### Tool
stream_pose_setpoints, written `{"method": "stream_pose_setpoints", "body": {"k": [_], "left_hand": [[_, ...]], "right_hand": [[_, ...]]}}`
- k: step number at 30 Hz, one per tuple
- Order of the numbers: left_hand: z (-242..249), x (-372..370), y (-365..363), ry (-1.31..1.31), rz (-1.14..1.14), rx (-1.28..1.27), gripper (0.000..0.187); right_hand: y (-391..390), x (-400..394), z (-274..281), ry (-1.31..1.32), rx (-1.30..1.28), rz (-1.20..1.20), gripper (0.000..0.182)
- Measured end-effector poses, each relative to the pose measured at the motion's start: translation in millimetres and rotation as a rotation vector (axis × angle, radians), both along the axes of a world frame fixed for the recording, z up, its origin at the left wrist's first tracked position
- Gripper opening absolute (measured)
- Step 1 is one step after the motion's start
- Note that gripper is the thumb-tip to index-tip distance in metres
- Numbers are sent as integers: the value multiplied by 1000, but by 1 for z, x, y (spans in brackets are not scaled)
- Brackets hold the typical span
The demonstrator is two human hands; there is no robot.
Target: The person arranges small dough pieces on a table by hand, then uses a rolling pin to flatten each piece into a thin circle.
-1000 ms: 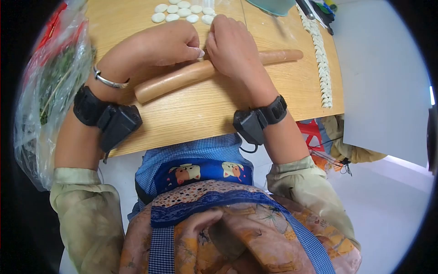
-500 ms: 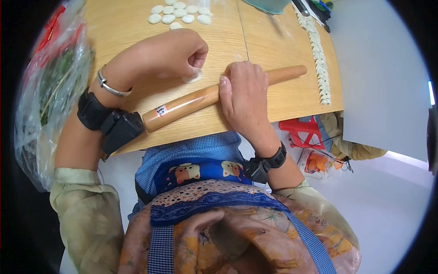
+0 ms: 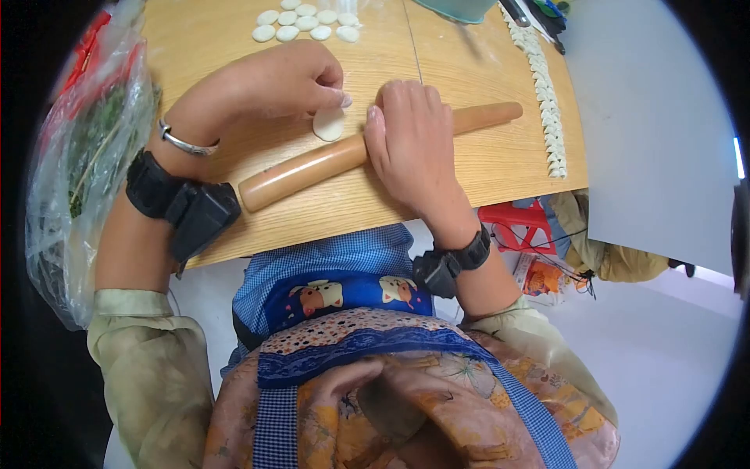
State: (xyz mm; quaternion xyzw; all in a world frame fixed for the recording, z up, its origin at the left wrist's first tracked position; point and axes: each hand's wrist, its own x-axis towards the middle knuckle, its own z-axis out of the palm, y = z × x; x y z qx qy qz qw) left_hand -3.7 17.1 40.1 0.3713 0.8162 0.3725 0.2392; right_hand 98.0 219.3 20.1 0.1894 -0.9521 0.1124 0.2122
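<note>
Pale wood pin (image 3: 305,173) lies aslant across your bench (image 3: 211,47), its near end toward the lower left and its far end up toward the right of the frame. Your right hand (image 3: 414,141) rests over its middle, palm down, the fingers side by side and bent forward past it; their tips are hidden, so you cannot tell whether they clamp it. The thumb lies along the left side of that hand, a little apart from the fingers.

Your left hand (image 3: 306,78) is bent inward at the wrist, thumb and fingers pinched together on the upper edge of a white dough disc (image 3: 328,125). That disc is left of your right hand, just above the pin as you see it. Whether its lower edge touches the bench, you cannot tell.

At the top of the frame, left of centre, you have a cluster of dough rounds (image 3: 286,34) lying flat. Along the right side of the bench runs a long row of small white folded pieces (image 3: 548,102), packed close. Part of a greenish bowl (image 3: 462,8) shows at the top edge, between the rounds and the row. At the left of the frame, a clear plastic bag (image 3: 98,148) holds leafy greens beside your left forearm.
</note>
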Motion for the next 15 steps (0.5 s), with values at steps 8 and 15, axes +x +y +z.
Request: {"method": "stream_pose_setpoints", "body": {"k": [8, 15], "left_hand": [[-3, -8, -1, 75, -21, -44, 33], [-6, -6, -4, 112, -13, 27, 31]], "right_hand": [[-12, -74, -3, -68, 39, 21, 16], [-17, -78, 1, -156, 19, -38, 18]]}}
